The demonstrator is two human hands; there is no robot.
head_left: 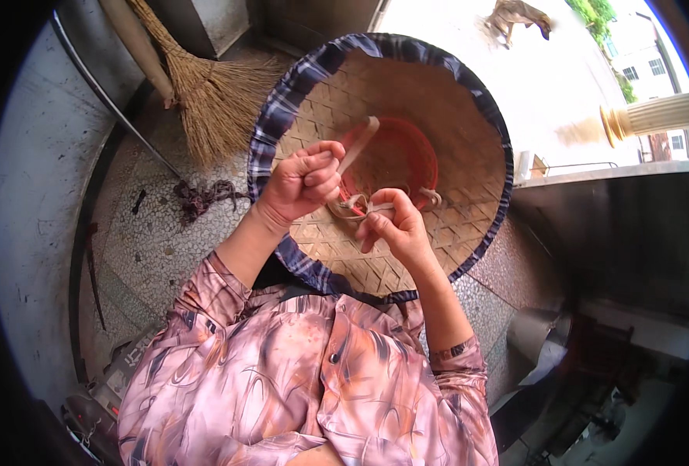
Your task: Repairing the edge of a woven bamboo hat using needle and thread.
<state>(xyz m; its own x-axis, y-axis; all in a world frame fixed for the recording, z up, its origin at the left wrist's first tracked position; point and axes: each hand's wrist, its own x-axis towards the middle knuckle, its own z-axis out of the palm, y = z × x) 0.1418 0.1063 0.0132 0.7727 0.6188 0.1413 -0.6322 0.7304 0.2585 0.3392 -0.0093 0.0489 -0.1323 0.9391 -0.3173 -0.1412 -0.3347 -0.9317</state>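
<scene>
My left hand is closed, its fingers curled round a pale flat strip whose end sticks up to the right. Thumb and fingers of my right hand pinch another part of a pale strip; whether it is the same piece cannot be made out. Both hands are held above a large round woven basket with dark checked cloth round its rim. Inside that basket sits a red basin, partly hidden behind my hands. A pale loop lies at the basin's near edge.
At the left a straw broom leans beside a thin metal rod. Dark tangled scraps lie on the speckled floor. On the right are a dark metal-edged counter and a pale column. Outside stands a dog.
</scene>
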